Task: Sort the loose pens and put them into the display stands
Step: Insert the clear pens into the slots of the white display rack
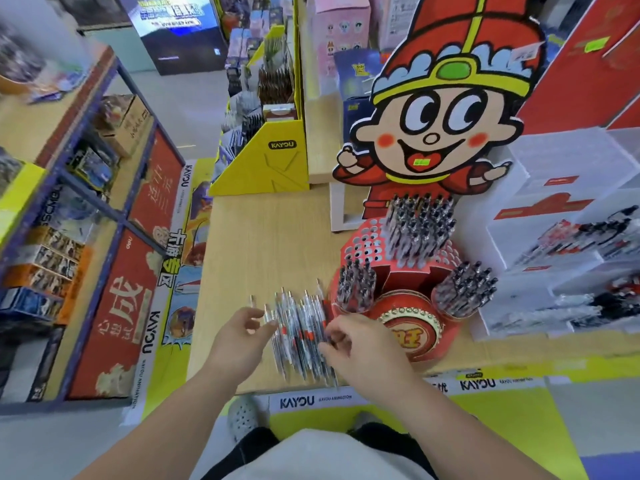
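The left hand [242, 336], fingers loosely spread, is touching the left edge of a heap of pens [298, 341] lying on the table [270, 244] at lower centre, while the right hand [353, 344] is pinching a few at its right edge. The job is looking part done: the red stand [408, 327] just right is holding three upright clusters, with many holes gaping and the heap waiting. The pens are looking slim and clear-barrelled, with red bands.
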`<state>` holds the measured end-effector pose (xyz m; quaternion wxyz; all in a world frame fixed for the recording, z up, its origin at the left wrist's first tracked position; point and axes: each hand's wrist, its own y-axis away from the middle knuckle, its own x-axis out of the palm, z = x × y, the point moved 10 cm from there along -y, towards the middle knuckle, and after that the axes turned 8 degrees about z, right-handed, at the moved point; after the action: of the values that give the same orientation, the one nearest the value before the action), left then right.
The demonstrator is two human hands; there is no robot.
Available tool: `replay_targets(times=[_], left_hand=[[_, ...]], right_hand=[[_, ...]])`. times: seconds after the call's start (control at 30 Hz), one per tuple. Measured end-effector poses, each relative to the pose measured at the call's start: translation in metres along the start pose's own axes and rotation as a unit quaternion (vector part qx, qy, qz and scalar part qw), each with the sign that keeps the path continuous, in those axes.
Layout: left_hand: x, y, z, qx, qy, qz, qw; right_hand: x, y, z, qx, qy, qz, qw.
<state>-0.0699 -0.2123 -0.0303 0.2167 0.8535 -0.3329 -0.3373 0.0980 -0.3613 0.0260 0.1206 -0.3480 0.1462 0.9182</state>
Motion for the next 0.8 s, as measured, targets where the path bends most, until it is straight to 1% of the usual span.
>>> replay_targets(times=[0.1, 0.23, 0.33, 0.43, 0.5, 0.6, 0.7, 0.8], left_hand=[[-0.009, -0.019, 0.012, -0.008, -0.044, 0.028, 0.999], [-0.024, -0.049, 0.027, -0.012, -0.110, 0.086, 0.990], [-0.034, -0.066, 0.032, 0.011, -0.162, 0.124, 0.979], [-0.039, -0.079, 0.040, 0.014, -0.181, 0.164, 0.970], [-0.037, -0.084, 0.046, 0.009, -0.176, 0.188, 0.966], [-0.030, -0.088, 0.051, -0.002, -0.165, 0.209, 0.964], [-0.019, -0.091, 0.055, -0.011, -0.150, 0.217, 0.964], [-0.008, -0.094, 0.060, -0.036, -0.092, 0.210, 0.973]], right_hand=[[0.031, -0.012, -0.011, 0.056, 0.025, 0.038, 0.997], [0.063, -0.024, -0.024, 0.168, 0.046, 0.038, 0.984], [0.085, -0.023, -0.032, 0.267, 0.055, 0.012, 0.962], [0.099, -0.017, -0.035, 0.339, 0.080, -0.027, 0.937], [0.105, -0.011, -0.037, 0.381, 0.069, -0.049, 0.921], [0.112, -0.009, -0.043, 0.423, 0.061, -0.051, 0.903], [0.122, -0.014, -0.050, 0.435, 0.034, -0.046, 0.898], [0.126, -0.018, -0.052, 0.440, 0.025, -0.060, 0.895]])
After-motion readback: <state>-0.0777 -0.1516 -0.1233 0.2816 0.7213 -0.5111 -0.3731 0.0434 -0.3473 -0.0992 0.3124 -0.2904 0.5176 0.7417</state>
